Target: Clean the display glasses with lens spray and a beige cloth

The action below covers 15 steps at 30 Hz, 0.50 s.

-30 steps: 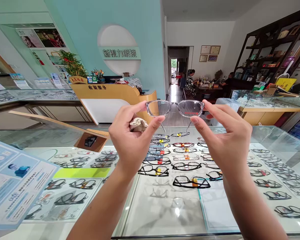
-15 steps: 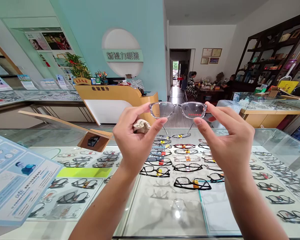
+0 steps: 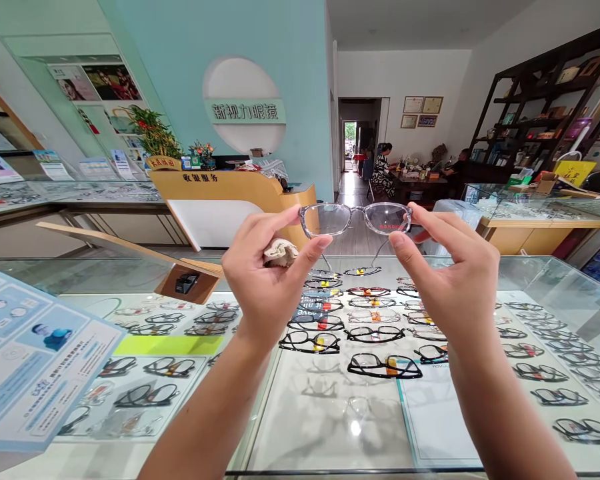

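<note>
A pair of clear-framed glasses (image 3: pixel 357 209) is held up level above the glass display case, its temples pointing down and away. My left hand (image 3: pixel 267 277) pinches the left end of the frame between thumb and index finger, and a crumpled pale cloth (image 3: pixel 281 253) is tucked in the same palm. The right end of the frame is pinched by my right hand (image 3: pixel 450 270) in the same way. Red print shows on the right lens. Rows of glasses (image 3: pixel 375 333) lie in the case beneath.
The glass display case (image 3: pixel 300 460) spans the foreground. A blue-and-white leaflet (image 3: pixel 35 360) and a wooden piece with a black item (image 3: pixel 186 283) are at left. Beyond are a yellow counter (image 3: pixel 240 188), another display case (image 3: pixel 550 212) and seated people at a table (image 3: pixel 415 177).
My right hand has shifted slightly left, and the glasses have tilted a little. The seated person in the background has moved their head.
</note>
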{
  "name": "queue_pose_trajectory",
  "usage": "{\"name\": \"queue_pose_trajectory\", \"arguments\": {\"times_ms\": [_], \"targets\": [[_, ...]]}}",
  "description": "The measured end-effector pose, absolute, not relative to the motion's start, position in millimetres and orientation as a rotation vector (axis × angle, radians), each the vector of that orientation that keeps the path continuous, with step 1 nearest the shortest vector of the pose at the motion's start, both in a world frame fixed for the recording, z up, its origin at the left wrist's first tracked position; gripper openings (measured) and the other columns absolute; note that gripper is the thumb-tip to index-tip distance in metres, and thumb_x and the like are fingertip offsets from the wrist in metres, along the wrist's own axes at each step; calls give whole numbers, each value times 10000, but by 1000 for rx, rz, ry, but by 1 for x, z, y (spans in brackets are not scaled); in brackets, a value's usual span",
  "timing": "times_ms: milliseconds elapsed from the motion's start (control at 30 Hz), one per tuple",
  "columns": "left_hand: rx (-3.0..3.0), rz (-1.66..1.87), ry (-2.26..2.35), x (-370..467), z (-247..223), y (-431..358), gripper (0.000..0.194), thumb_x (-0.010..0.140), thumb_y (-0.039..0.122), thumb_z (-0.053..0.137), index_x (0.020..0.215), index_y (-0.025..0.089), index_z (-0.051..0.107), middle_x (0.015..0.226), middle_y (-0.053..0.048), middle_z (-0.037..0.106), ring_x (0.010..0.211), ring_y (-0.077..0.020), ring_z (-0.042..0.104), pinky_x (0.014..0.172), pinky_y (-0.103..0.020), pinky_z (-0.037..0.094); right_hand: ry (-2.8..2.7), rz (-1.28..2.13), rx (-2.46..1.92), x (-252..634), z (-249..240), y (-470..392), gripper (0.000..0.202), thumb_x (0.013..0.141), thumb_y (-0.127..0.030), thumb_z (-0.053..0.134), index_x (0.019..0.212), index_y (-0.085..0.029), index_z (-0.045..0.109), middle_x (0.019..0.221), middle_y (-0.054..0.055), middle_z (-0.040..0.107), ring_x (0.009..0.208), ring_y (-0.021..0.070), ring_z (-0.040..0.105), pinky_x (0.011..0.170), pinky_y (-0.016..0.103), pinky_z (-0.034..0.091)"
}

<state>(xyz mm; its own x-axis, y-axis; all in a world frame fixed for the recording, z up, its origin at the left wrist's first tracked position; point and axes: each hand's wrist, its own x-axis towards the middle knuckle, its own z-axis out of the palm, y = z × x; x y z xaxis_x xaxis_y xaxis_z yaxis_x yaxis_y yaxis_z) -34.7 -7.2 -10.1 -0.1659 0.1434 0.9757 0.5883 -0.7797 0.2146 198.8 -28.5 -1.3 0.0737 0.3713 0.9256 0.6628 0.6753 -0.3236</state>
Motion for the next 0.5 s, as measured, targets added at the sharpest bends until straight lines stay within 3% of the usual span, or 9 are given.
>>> {"name": "queue_pose_trajectory", "arguments": {"times_ms": [500], "targets": [[-1836, -2024, -871, -33, -13, -5, 363, 909, 494, 927, 1180, 268, 838, 974, -35, 796, 747, -164, 653, 692, -345, 538, -1500, -300, -854, 200, 0, -29, 356, 989, -379, 788, 1327, -275, 821, 1076, 59, 819, 863, 225, 750, 869, 447, 626]]}}
